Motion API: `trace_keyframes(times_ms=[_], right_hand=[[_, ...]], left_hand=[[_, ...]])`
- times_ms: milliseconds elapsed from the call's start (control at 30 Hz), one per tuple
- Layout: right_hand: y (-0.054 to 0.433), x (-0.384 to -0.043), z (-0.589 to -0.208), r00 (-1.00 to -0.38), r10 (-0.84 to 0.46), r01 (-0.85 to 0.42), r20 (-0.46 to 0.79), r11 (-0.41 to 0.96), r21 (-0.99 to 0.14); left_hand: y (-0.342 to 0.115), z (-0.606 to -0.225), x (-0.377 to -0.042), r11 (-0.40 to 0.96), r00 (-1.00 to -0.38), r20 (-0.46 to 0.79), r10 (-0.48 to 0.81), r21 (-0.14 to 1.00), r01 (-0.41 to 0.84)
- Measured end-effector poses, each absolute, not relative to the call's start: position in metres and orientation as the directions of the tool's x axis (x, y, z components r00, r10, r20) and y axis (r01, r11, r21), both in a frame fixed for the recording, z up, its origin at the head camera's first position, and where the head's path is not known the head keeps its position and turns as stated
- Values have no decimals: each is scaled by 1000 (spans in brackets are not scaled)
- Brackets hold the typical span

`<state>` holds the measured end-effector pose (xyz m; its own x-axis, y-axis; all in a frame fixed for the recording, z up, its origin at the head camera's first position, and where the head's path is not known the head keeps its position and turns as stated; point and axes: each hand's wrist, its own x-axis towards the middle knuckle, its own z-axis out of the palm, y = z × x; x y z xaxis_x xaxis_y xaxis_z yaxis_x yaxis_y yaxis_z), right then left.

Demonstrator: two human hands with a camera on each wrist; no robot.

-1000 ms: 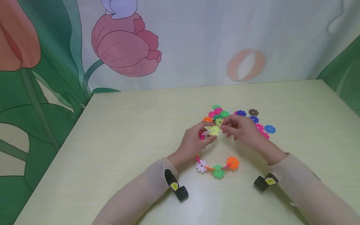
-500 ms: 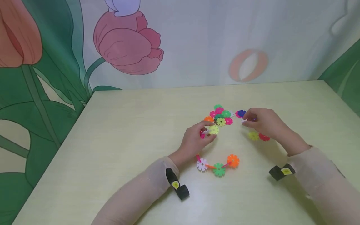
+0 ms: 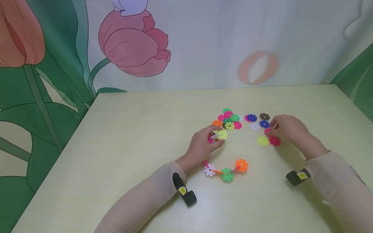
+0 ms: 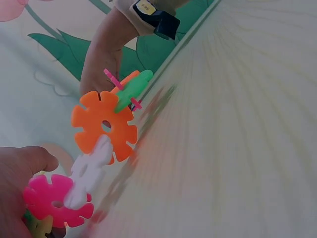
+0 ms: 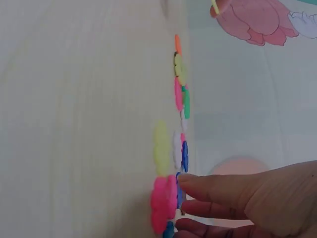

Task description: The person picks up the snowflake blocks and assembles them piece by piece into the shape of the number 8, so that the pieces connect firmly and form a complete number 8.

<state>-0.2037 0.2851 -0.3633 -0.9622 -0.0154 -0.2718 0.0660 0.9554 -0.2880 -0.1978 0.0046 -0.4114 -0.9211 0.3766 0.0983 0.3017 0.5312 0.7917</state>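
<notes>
In the head view my left hand (image 3: 204,142) pinches a linked chain of flower-shaped plastic discs near its yellow disc (image 3: 222,134). The chain curves down past the palm to a white disc, a green disc (image 3: 227,175) and an orange disc (image 3: 241,165). In the left wrist view, a pink disc (image 4: 49,201) sits by that hand, slotted to a white disc (image 4: 89,171) and an orange one (image 4: 94,119). My right hand (image 3: 288,129) reaches to the right-hand loose discs, fingertips at a pink disc (image 3: 267,131); the right wrist view shows its thumb and fingers apart.
Loose discs lie in a cluster beyond the left hand, among them a green disc (image 3: 234,117). Blue (image 3: 264,124), brown (image 3: 264,116), white (image 3: 254,126), yellow (image 3: 263,140) and red (image 3: 274,140) discs lie near the right hand. A patterned curtain (image 3: 198,48) hangs behind the table (image 3: 145,136).
My right hand has left the chain, passed over the white and blue discs, and moved right to the pink one. The left hand keeps its hold on the chain, nearly still.
</notes>
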Motion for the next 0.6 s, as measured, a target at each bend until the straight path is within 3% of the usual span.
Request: trace_keyframes(times_ms=[333,600], right_hand=[[291,-206,-368,-957,12,100,-291,952,-289],[290,-208,-373,-961,0,105,-275,924,-368]], left_hand=[[6,-408,-197,540,-924,86,373,790,291],[6,-410,-196,549,-927,73,367,788,280]])
